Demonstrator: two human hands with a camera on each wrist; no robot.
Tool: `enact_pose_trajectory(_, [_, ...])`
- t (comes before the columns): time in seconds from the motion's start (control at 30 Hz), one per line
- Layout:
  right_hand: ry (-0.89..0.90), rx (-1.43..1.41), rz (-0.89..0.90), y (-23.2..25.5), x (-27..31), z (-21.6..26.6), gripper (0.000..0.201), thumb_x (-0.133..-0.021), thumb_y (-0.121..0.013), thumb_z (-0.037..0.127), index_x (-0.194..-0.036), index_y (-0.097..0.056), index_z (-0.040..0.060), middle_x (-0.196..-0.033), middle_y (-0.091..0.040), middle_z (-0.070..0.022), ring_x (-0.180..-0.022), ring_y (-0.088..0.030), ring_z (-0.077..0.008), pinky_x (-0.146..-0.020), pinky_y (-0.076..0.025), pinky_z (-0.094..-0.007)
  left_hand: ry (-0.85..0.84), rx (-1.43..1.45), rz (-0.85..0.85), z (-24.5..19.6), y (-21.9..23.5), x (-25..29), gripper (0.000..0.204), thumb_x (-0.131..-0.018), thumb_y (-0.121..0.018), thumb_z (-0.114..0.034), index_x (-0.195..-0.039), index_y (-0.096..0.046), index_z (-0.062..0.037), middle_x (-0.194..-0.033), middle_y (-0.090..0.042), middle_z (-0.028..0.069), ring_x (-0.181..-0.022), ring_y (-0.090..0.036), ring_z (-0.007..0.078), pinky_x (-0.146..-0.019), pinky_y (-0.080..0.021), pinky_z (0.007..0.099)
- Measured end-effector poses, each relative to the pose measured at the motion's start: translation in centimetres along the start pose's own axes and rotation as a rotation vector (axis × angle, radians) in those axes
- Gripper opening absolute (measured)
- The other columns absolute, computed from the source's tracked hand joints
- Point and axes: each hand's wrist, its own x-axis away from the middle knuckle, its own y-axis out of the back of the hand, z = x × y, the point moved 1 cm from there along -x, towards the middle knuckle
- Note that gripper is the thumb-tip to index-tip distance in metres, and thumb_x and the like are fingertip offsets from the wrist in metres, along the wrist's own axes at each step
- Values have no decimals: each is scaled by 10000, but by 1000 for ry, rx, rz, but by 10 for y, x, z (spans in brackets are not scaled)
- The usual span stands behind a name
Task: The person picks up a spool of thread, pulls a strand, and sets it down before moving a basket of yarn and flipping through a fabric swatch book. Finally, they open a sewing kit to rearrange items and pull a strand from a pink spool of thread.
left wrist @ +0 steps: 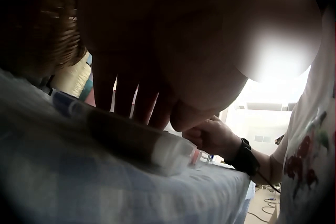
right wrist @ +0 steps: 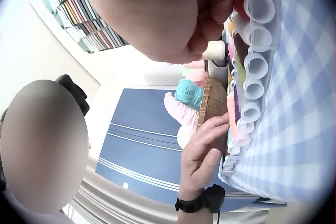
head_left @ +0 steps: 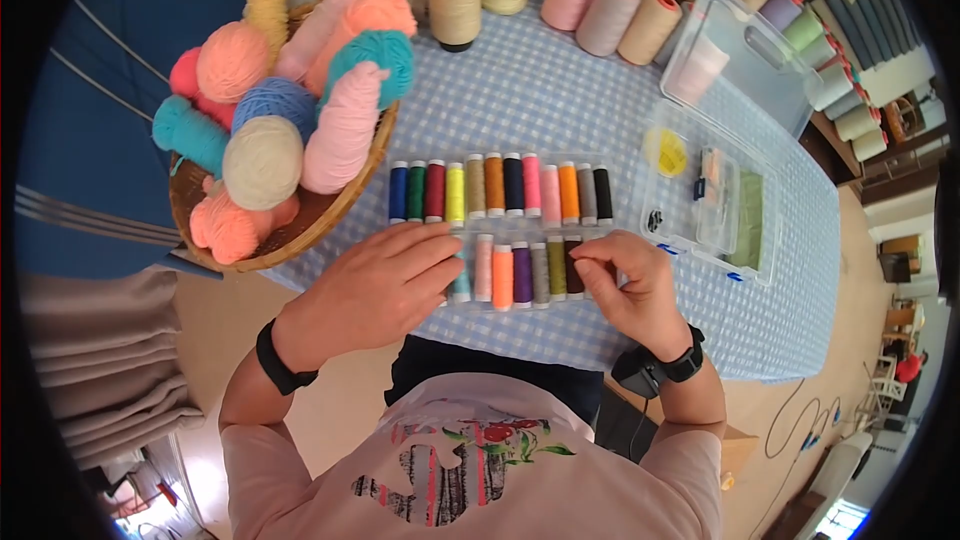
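Two rows of thread spools lie in clear trays, with a yellow spool [head_left: 455, 194] in the far row and a purple spool [head_left: 522, 275] in the near row. My left hand [head_left: 375, 285] rests over the near row's left end, fingers extended, beside a light blue spool [head_left: 461, 276]. At the right end, my right hand [head_left: 637, 285] has bent fingers beside a dark brown spool [head_left: 573, 268]. In the right wrist view, those fingers are close to a red spool [right wrist: 240, 4]; whether they grip it is hidden.
A wicker basket [head_left: 345, 202] of yarn balls stands at the left. Large thread cones [head_left: 607, 18] line the far edge. An open clear box [head_left: 700, 202] holding small items is at the right, on a blue checked cloth [head_left: 440, 110].
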Motion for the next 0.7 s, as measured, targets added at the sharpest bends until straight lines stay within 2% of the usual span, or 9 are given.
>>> enact_pose_trajectory(0.1, [213, 140, 26, -3, -1, 1, 122, -736, -688, 28, -853, -655, 39, -743, -574, -78, -663, -555, -277, -598, -468, -344, -39, -25, 1, -1, -3, -2, 288, -731, -642, -103, -992, -568, -8, -1100, -538, 106, -1137, -496, 271, -996, -389, 411])
enact_pose_trajectory(0.13, [206, 150, 25, -2, -2, 3, 122, -736, -688, 28, -853, -655, 39, -743, -574, -78, -663, -555, -277, -598, -468, -344, -75, -39, 14, -2, -5, -3, 289, -735, -645, -107, -999, -566, -20, -1095, -534, 105, -1141, -490, 273, -1001, -383, 421])
enact_pose_trajectory(0.2, [346, 280, 109, -3, -1, 10, 136, -701, -709, 48, -830, -666, 59, -766, -549, -61, -697, -538, -257, -649, -453, -352, -70, -29, 31, -3, -5, -5, 296, -735, -655, -124, -1002, -569, -30, -1090, -532, 104, -1148, -484, 275, -1011, -370, 432])
enact_pose_trajectory(0.27, [322, 348, 136, -6, 4, 11, 151, -677, -727, 84, -820, -678, 81, -775, -520, -49, -723, -515, -239, -677, -432, -350, -62, -21, 48, -3, -7, -5, 303, -735, -664, -140, -1006, -572, -40, -1085, -530, 104, -1154, -477, 278, -1020, -357, 443])
enact_pose_trajectory(0.37, [323, 399, 140, -7, 7, 13, 210, -672, -742, 89, -877, -701, 105, -743, -515, -33, -695, -498, -224, -631, -419, -333, -37, 30, 65, -2, -13, -3, 315, -734, -682, -196, -992, -577, -50, -1097, -521, 99, -1156, -471, 295, -1036, -327, 473])
enact_pose_trajectory(0.43, [332, 417, 148, -8, 7, 13, 238, -655, -754, 105, -889, -706, 112, -729, -499, -23, -693, -489, -215, -637, -410, -326, -7, 45, 60, -1, -16, -3, 414, -713, -705, -299, -1051, -593, -88, -1099, -509, 85, -1150, -462, 292, -1043, -308, 498])
enact_pose_trajectory(0.47, [337, 426, 151, -9, 7, 13, 253, -647, -760, 113, -894, -708, 115, -721, -491, -18, -693, -485, -211, -640, -406, -323, -6, 49, 63, -3, -15, -3, 414, -713, -705, -299, -1051, -593, -88, -1099, -509, 85, -1150, -462, 292, -1043, -308, 498])
enact_pose_trajectory(0.53, [359, 449, 155, -9, 7, 12, 269, -645, -755, 119, -910, -708, 116, -717, -483, -12, -694, -482, -200, -637, -401, -318, -36, 17, 91, -6, -13, -6, 556, -681, -711, -381, -1166, -575, -146, -1099, -498, 70, -1148, -444, 273, -1057, -275, 514])
enact_pose_trajectory(0.7, [430, 640, 218, -8, 12, 17, 322, -661, -727, 147, -978, -692, 105, -684, -456, 15, -668, -470, -158, -612, -381, -306, 21, -51, 128, -7, -21, -5, 671, -646, -714, -438, -1243, -543, -184, -1099, -493, 54, -1160, -415, 254, -1080, -216, 531])
